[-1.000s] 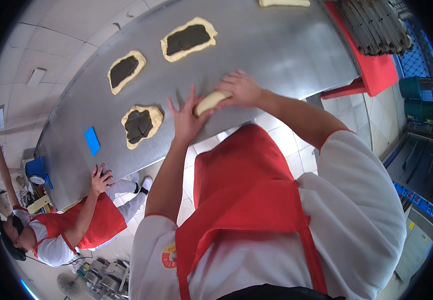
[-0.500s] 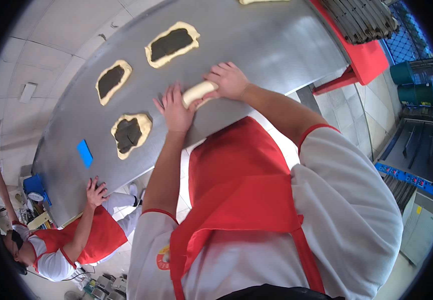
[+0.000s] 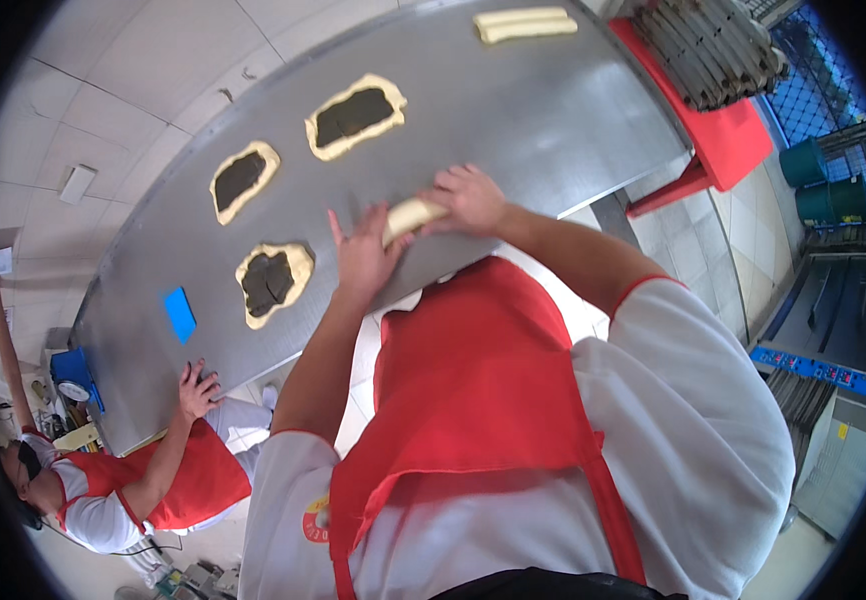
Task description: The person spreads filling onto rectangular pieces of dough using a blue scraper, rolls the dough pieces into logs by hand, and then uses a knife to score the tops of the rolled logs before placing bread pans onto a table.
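Note:
Near the front edge of the steel table (image 3: 543, 120) lies a pale dough roll (image 3: 413, 217), set a little aslant. My left hand (image 3: 365, 252) grips its left end, with one finger sticking out to the left. Around the right end close the curled fingers of my right hand (image 3: 466, 198). Both palms hide parts of the roll. To the left and beyond lie three flat dough pieces with dark sheets on top: a near one (image 3: 300, 262), a far left one (image 3: 266, 160) and a far middle one (image 3: 393, 95).
Finished-looking dough rolls (image 3: 525, 24) lie side by side at the far edge. A blue scraper (image 3: 180, 315) is on the left, near a co-worker's hand (image 3: 198, 390) at the table edge. Stacked metal trays (image 3: 703, 50) stand on a red stool (image 3: 738, 150) at right.
The view has shifted, so the table sits lower and the far dough rolls show more fully. My hands stay on the dough roll, with the left fingers now curled further over it.

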Available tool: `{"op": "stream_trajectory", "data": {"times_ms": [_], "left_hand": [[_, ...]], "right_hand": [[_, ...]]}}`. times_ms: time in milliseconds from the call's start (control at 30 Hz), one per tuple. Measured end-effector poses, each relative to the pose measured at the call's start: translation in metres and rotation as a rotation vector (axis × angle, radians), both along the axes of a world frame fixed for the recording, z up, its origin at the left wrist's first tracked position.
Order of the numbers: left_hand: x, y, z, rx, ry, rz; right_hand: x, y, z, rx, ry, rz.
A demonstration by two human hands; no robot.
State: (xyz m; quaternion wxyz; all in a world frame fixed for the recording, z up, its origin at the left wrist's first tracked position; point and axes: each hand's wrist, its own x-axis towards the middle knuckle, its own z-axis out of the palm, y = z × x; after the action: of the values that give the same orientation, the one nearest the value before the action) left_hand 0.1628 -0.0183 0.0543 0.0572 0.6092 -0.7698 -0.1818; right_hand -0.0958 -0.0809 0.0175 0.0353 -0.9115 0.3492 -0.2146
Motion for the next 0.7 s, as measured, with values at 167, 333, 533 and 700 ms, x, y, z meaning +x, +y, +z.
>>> {"op": "stream_trajectory", "data": {"times_ms": [167,333,533,700], "left_hand": [[-0.001,-0.017,-0.028,-0.417,0.076,0.03],[0.01,0.01,-0.035,-0.263,-0.031,-0.058],[-0.008,-0.006,-0.027,-0.412,0.059,0.029],[0.0,-0.007,-0.018,-0.321,0.0,-0.088]], "right_hand": [[0.017,-0.024,0.004,-0.103,-0.012,-0.069],[0.006,0.002,0.003,0.023,0.161,0.022],[0.013,-0.009,0.004,0.015,0.101,-0.011],[0.011,-0.005,0.017,-0.025,0.144,0.022]]}}
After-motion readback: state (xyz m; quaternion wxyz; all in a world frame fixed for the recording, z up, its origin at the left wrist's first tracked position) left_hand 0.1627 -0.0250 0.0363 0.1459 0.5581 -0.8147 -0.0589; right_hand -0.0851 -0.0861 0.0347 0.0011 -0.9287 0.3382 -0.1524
